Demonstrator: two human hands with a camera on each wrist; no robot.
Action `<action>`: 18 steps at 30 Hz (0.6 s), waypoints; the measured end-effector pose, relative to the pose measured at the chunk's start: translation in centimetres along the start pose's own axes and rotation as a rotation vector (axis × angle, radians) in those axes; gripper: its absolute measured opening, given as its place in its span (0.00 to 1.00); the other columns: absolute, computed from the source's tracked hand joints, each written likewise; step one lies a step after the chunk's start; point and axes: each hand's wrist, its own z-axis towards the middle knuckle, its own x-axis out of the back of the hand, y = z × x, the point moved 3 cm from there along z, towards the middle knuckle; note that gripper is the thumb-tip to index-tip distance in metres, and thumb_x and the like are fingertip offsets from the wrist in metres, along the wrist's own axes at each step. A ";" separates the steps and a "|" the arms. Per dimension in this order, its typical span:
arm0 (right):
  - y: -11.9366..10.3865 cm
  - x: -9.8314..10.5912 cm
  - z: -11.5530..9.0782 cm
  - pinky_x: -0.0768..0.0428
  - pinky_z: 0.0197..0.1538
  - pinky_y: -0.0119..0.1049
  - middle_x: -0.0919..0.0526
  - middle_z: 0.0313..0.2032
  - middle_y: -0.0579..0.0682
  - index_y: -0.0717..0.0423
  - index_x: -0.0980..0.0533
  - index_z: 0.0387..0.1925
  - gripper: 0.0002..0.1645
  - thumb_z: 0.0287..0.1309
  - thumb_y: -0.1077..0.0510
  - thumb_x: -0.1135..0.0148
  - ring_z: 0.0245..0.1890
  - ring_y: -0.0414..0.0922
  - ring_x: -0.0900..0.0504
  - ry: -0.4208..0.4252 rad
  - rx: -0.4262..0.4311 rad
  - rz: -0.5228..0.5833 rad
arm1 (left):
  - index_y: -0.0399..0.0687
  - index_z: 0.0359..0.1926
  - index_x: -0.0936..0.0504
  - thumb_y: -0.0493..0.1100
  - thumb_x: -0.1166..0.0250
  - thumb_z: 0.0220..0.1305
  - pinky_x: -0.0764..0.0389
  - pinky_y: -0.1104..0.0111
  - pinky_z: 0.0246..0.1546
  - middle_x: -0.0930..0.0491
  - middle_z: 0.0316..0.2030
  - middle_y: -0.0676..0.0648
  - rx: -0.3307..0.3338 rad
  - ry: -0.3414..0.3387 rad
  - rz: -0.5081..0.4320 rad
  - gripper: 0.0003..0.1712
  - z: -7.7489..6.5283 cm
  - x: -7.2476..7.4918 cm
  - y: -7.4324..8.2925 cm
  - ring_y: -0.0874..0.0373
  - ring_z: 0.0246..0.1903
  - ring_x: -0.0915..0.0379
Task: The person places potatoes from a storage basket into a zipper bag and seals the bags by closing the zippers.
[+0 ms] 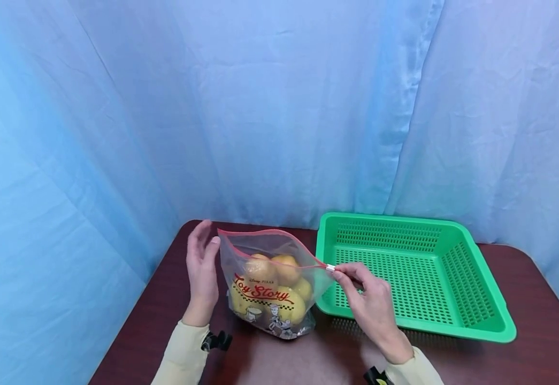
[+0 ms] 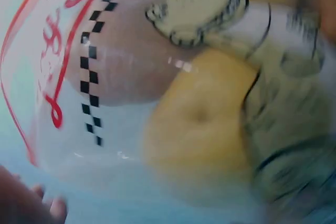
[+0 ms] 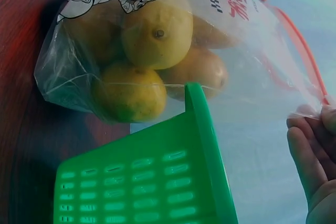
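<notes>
A clear zip bag (image 1: 262, 297) with red "Toy Story" lettering and a red zip edge stands upright on the table, its mouth gaping. Several round yellow-orange fruits (image 3: 157, 32) fill its lower part. My right hand (image 1: 368, 305) pinches the right end of the zip edge, at the white slider (image 1: 330, 268). On the other side, my left hand (image 1: 203, 272) is beside the bag's upper left corner, fingers loosely extended and thumb tip right at the corner. In the left wrist view only blurred fingertips (image 2: 58, 208) of that hand show.
A green perforated basket (image 1: 488, 291) sits to the right of the bag, close against it, with no contents showing. Both stand on a dark red-brown table (image 1: 144, 331). Light blue curtains (image 1: 284, 117) hang behind and to the left.
</notes>
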 end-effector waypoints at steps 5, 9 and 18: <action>0.2 0.1 -0.1 0.18 0.40 0.21 0.11 0.35 0.51 0.55 0.17 0.39 0.10 0.59 0.69 0.28 0.32 0.41 0.12 -0.007 0.012 0.019 | 0.34 0.61 0.24 0.37 0.37 0.65 0.53 0.44 0.76 0.37 0.70 0.32 -0.534 0.042 0.342 0.23 -0.5 -2.6 3.0 0.40 0.77 0.55; 0.4 0.1 -0.1 0.18 0.41 0.22 0.11 0.34 0.52 0.54 0.16 0.39 0.07 0.61 0.66 0.28 0.31 0.43 0.12 -0.007 0.023 0.029 | 0.35 0.54 0.20 0.45 0.38 0.68 0.53 0.36 0.74 0.34 0.66 0.27 -0.811 -0.061 0.440 0.20 -0.9 -5.5 4.9 0.30 0.76 0.53; 0.4 0.1 0.0 0.18 0.39 0.22 0.11 0.35 0.49 0.54 0.16 0.39 0.14 0.56 0.73 0.27 0.33 0.35 0.13 -0.020 0.044 0.016 | 0.43 0.59 0.19 0.56 0.36 0.74 0.48 0.31 0.71 0.32 0.70 0.36 -0.872 -0.531 0.568 0.24 -1.8 -10.3 6.7 0.33 0.76 0.49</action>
